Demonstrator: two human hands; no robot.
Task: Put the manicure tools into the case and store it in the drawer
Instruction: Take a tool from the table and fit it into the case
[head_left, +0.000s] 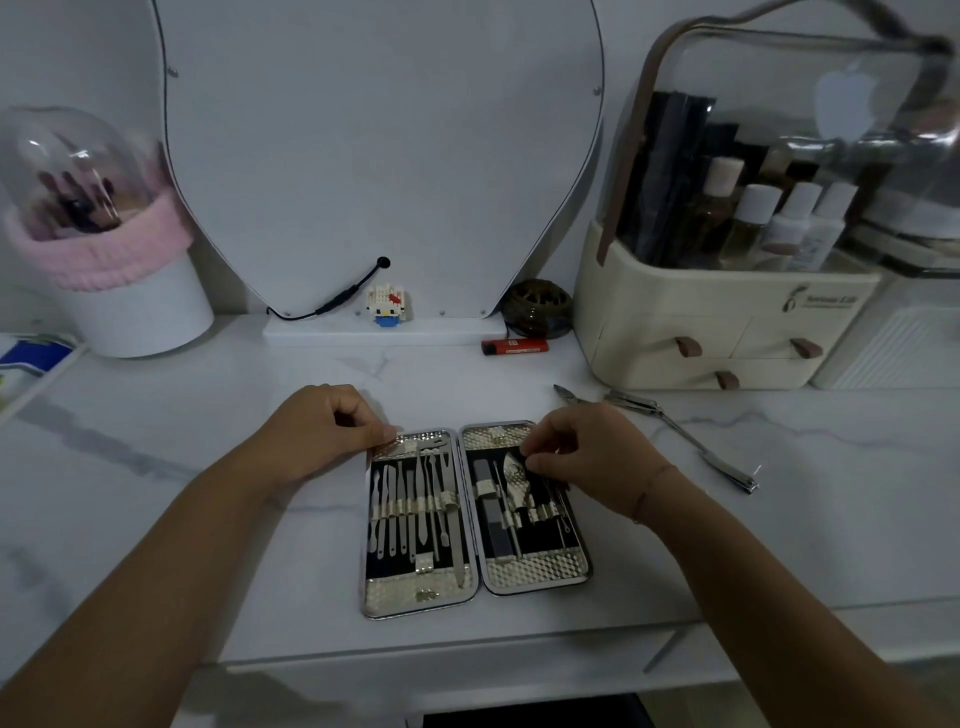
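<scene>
Case: the manicure case (475, 519) lies wide open and flat on the white marble table (156, 467), near the front edge, both halves facing up.
Left half: a row of slim metal tools (410, 501) sits tucked under the elastic band, handles toward the near side.
Right half: fewer pieces here, a small pair of scissors (517, 483) among them, partly under the fingers.
Left hand: the left hand (322, 431) is curled loosely, fingertips pressing on the far left corner of the case, nothing gripped.
Right hand: the right hand (587, 457) hovers over the right half, thumb and fingers pinched at the scissors; whether it truly has hold, I cannot tell.
Loose tools: nail clippers (685, 441) and nippers (569, 396) lie on the table, right of the case.
Farther back: a red lighter (514, 346), a cream organizer (727, 322) at far right, a mirror (379, 156) behind.
</scene>
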